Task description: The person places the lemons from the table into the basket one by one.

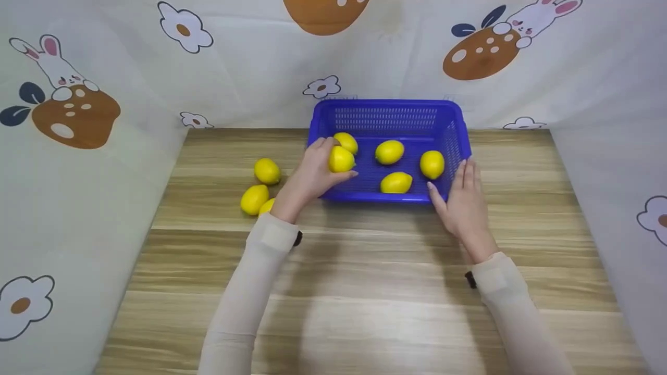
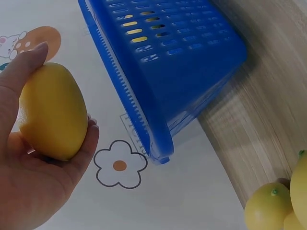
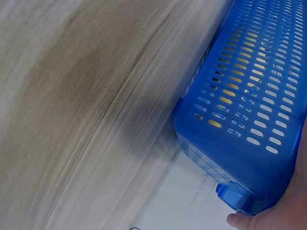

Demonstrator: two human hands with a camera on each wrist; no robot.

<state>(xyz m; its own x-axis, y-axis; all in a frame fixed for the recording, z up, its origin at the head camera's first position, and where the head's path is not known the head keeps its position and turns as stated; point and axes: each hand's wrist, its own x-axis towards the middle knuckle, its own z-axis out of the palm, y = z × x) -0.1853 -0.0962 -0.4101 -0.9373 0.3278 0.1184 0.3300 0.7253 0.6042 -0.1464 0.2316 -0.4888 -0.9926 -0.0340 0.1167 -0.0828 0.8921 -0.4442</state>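
Note:
My left hand (image 1: 312, 169) holds a lemon (image 1: 342, 159) over the left side of a blue plastic basket (image 1: 391, 198). In the left wrist view, its thumb and fingers curl round that lemon (image 2: 53, 111), near the basket's rim (image 2: 160, 143). Several lemons lie apart inside the basket, one lemon (image 1: 390, 152) near the middle and another lemon (image 1: 432, 164) by the right wall. With straight fingers, my right hand (image 1: 466, 208) rests on the basket's front right corner, the thumb at the front rim and the fingers along the right side.
Left of the basket, three lemons sit close together on the wooden table (image 1: 365, 302), one lemon (image 1: 255, 200) in front of another lemon (image 1: 267, 171) and the third partly hidden by my left wrist. A patterned cloth (image 1: 250, 78) hangs behind the basket and at both sides.

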